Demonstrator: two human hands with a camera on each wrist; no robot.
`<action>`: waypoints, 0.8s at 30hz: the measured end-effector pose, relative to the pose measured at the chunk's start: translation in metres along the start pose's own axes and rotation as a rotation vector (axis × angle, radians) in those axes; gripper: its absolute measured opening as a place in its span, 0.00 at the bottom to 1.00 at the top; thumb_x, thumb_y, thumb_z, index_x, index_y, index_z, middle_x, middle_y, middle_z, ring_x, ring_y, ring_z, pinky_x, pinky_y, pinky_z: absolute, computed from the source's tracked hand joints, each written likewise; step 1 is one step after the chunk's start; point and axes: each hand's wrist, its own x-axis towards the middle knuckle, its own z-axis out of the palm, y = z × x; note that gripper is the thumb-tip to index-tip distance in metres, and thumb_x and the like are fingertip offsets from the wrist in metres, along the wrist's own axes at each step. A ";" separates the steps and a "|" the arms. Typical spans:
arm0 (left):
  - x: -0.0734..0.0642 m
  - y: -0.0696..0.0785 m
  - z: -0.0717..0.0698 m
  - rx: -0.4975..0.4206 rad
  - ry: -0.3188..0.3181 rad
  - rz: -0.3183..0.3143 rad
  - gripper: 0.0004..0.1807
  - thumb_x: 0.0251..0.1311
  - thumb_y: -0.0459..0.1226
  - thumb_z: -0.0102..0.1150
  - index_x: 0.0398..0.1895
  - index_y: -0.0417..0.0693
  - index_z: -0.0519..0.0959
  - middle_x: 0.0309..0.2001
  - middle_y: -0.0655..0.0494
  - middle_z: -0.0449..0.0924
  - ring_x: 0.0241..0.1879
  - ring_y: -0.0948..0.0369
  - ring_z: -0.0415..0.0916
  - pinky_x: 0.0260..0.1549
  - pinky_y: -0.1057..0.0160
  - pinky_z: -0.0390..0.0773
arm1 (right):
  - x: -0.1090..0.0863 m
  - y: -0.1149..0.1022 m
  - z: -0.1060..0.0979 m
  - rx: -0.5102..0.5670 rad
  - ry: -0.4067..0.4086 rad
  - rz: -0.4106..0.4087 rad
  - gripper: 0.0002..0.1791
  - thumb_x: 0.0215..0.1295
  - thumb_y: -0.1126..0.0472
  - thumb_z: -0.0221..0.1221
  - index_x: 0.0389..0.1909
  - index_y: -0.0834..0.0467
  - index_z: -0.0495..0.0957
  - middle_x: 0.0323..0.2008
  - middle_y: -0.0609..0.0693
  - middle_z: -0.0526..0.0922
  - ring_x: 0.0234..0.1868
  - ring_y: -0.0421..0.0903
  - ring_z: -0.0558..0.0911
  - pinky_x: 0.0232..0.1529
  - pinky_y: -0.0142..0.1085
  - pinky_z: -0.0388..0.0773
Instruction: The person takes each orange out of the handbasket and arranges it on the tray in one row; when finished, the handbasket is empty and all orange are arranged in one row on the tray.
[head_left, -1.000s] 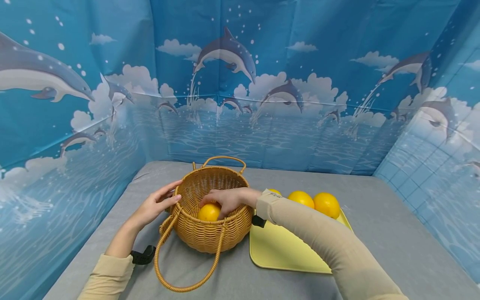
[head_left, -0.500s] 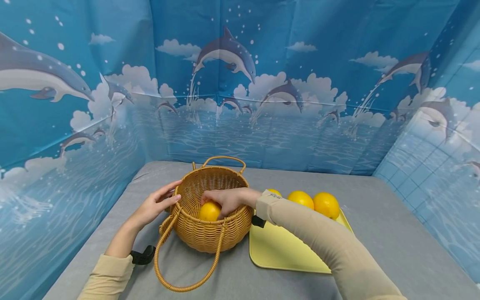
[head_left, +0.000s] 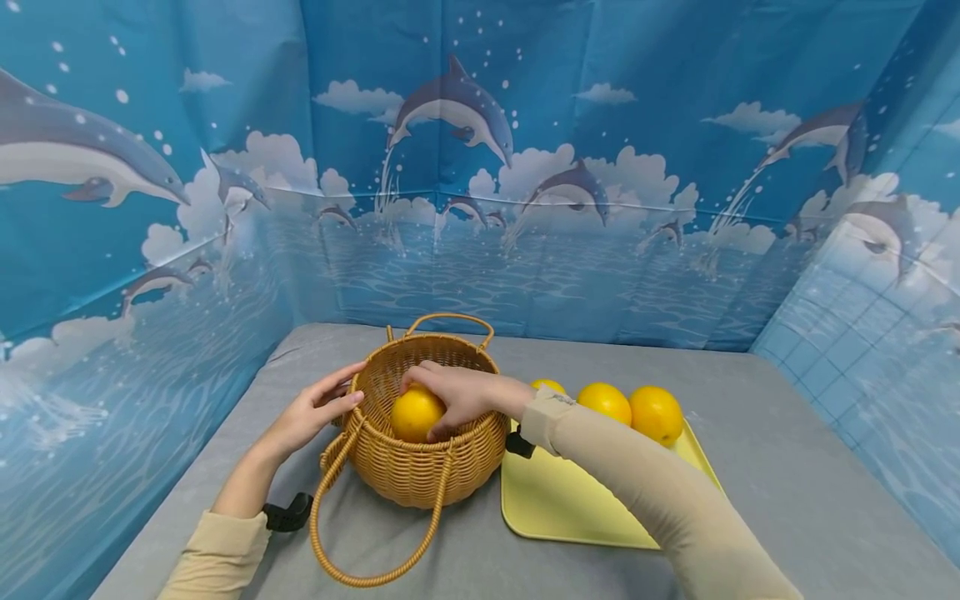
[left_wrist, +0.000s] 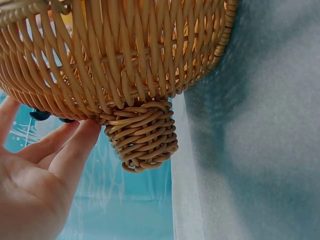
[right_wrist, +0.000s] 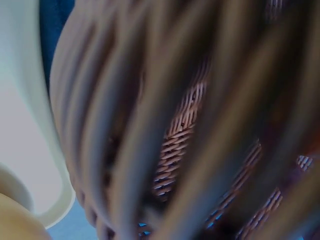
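Observation:
A round wicker basket point(head_left: 420, 475) stands left of the middle in the head view. Inside its mouth my right hand point(head_left: 465, 396) grips an orange point(head_left: 415, 415), fingers over the far side and thumb on the near side. My left hand point(head_left: 303, 417) touches the basket's left rim with extended fingers. From the left wrist, fingertips of the left hand point(left_wrist: 45, 170) rest against the woven wall of the basket point(left_wrist: 125, 55), beside a small woven stub point(left_wrist: 142, 135). The right wrist view has only blurred wicker of the basket point(right_wrist: 150, 110) up close; the right hand is hidden there.
Right of the basket lies a yellow tray point(head_left: 555, 500), with several oranges at its back, among them one orange point(head_left: 656, 414) near the right edge; my right forearm crosses over it. One basket handle point(head_left: 375, 577) hangs down onto the grey cloth point(head_left: 480, 558). A dolphin-printed curtain point(head_left: 480, 275) surrounds the table.
My right hand has lifted the orange slightly upward and a little left inside the basket. The left hand and the basket hold their place.

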 end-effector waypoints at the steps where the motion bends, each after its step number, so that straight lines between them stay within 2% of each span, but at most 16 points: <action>1: 0.000 0.000 0.000 -0.003 -0.001 0.002 0.30 0.68 0.43 0.51 0.72 0.55 0.59 0.71 0.44 0.52 0.65 0.43 0.57 0.47 0.53 0.74 | -0.001 0.000 -0.001 0.005 0.017 -0.004 0.36 0.51 0.53 0.70 0.58 0.47 0.61 0.54 0.46 0.65 0.48 0.42 0.72 0.48 0.35 0.72; 8: 0.001 -0.002 -0.001 -0.001 -0.005 0.003 0.30 0.68 0.44 0.51 0.72 0.56 0.58 0.71 0.46 0.52 0.65 0.44 0.56 0.47 0.53 0.74 | -0.013 0.003 -0.007 0.093 0.141 -0.044 0.35 0.52 0.55 0.70 0.58 0.48 0.62 0.57 0.48 0.63 0.52 0.42 0.70 0.52 0.36 0.71; 14: -0.001 -0.002 -0.001 0.021 0.005 0.006 0.30 0.68 0.45 0.51 0.72 0.59 0.58 0.72 0.49 0.50 0.68 0.44 0.51 0.53 0.44 0.69 | -0.024 0.013 -0.015 0.197 0.206 -0.070 0.35 0.51 0.55 0.71 0.57 0.49 0.62 0.60 0.47 0.62 0.55 0.43 0.68 0.52 0.38 0.70; 20: -0.001 -0.003 -0.002 0.022 0.004 0.007 0.30 0.68 0.45 0.51 0.72 0.57 0.59 0.72 0.48 0.50 0.68 0.43 0.51 0.54 0.43 0.68 | -0.040 0.020 -0.023 0.318 0.264 -0.086 0.36 0.51 0.55 0.71 0.58 0.49 0.62 0.60 0.47 0.61 0.54 0.45 0.69 0.50 0.40 0.73; 24: 0.000 -0.004 -0.002 0.027 0.002 0.019 0.30 0.68 0.44 0.50 0.72 0.56 0.58 0.72 0.46 0.49 0.68 0.41 0.49 0.55 0.41 0.66 | -0.056 0.020 -0.031 0.381 0.313 -0.070 0.36 0.52 0.59 0.70 0.59 0.52 0.60 0.61 0.50 0.61 0.51 0.48 0.71 0.49 0.43 0.74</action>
